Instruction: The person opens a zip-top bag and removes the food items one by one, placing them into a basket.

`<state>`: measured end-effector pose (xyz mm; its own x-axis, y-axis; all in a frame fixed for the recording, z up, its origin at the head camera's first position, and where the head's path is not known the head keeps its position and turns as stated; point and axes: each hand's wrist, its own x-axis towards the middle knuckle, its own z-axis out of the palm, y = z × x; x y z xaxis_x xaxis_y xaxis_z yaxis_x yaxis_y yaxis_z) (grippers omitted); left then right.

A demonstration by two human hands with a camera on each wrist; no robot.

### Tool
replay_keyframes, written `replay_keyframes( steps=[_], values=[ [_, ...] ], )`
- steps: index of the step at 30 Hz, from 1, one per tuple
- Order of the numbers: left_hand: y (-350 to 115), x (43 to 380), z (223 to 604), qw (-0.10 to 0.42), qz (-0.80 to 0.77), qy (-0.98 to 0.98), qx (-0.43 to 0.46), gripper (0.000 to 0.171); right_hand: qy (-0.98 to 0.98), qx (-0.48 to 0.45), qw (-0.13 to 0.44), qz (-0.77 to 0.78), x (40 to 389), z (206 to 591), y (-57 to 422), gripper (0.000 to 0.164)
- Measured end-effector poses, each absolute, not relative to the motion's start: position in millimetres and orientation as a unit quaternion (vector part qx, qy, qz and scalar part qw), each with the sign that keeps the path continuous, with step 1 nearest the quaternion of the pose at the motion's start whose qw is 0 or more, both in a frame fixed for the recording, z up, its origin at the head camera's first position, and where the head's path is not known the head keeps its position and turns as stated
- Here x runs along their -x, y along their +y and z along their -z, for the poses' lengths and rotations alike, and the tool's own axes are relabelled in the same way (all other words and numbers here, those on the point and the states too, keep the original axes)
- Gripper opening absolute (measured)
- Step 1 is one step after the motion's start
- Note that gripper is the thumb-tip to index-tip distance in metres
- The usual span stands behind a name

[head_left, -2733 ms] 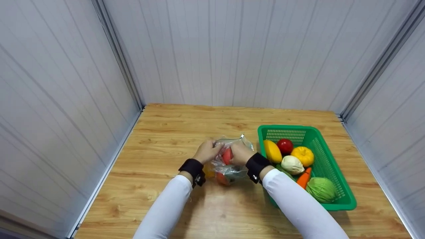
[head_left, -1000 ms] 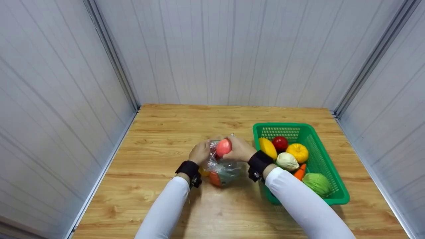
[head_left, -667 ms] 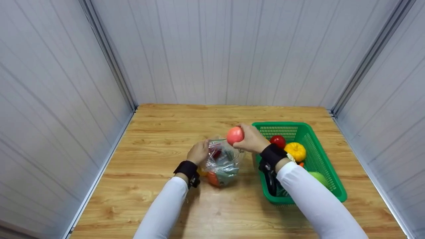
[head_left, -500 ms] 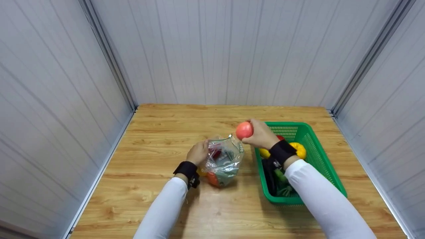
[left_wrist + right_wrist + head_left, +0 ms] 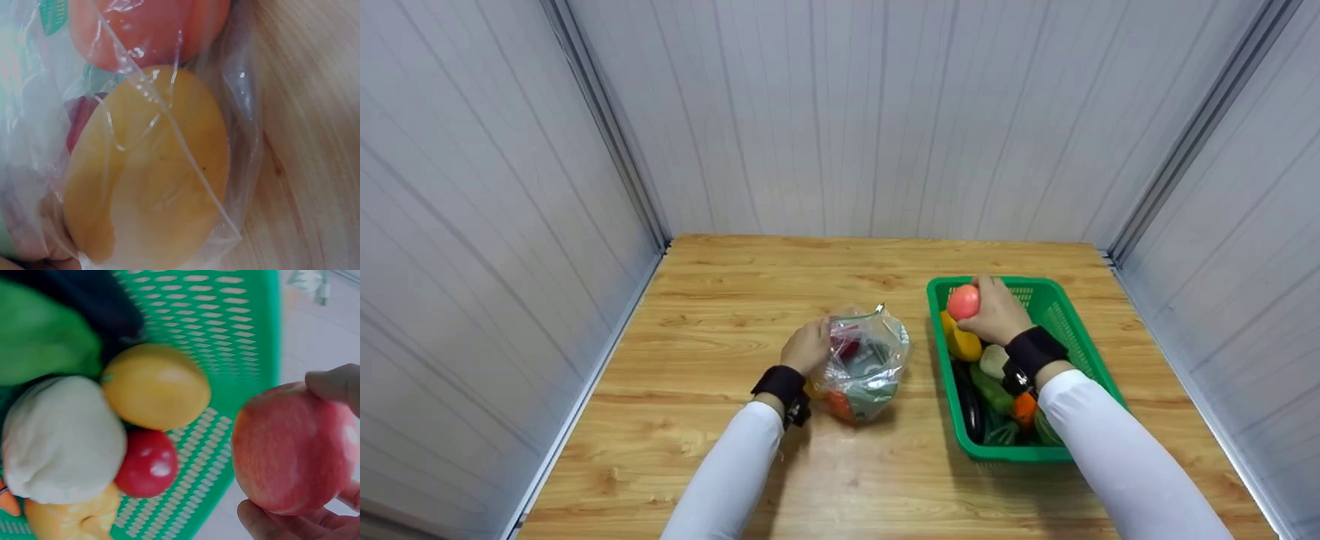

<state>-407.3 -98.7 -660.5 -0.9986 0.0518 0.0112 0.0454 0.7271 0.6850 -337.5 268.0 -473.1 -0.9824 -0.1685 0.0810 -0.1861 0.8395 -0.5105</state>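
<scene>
My right hand grips a pinkish-red apple, thumb and fingers on opposite sides, over the far left corner of a green basket. The right wrist view shows the apple beside the basket's contents. My left hand holds the left edge of a clear zip bag on the table, its mouth spread open. Inside the bag, the left wrist view shows a yellow oval fruit, an orange-red round one and part of something dark red. My left fingertips are partly hidden by the plastic.
In the basket lie a yellow fruit, a red round fruit, a whitish vegetable, a small yellow pumpkin, an eggplant and other vegetables. Pale panel walls enclose the wooden table.
The right hand has lifted the apple out of the bag's mouth and carried it right, over the basket. The left hand stays at the bag's left edge; the bag now stands wider open.
</scene>
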Motion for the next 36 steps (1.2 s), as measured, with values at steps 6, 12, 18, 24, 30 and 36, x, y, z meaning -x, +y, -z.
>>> replay_keyframes(
  steps=[6,12,18,24,30,36],
  values=[
    [-100,411,668,0.003,-0.379,0.925,-0.034,0.062,-0.971,-0.078,0.008,-0.227,338,489,284,0.076],
    [-101,411,669,0.012,-0.382,0.923,-0.046,0.062,-0.979,-0.075,-0.003,-0.189,337,501,295,0.087],
    [-97,405,661,-0.002,-0.372,0.928,-0.037,0.059,-0.988,-0.079,-0.003,-0.134,336,508,300,0.092],
    [-93,399,652,-0.016,-0.370,0.929,-0.022,0.059,-0.990,-0.089,-0.001,-0.106,336,512,300,0.095],
    [-93,404,654,-0.018,-0.389,0.920,-0.045,0.056,-0.990,-0.089,-0.024,-0.110,333,499,297,0.093],
    [-91,396,640,-0.026,-0.415,0.908,-0.049,0.053,-0.984,-0.138,0.034,-0.105,320,485,265,0.070]
  ],
)
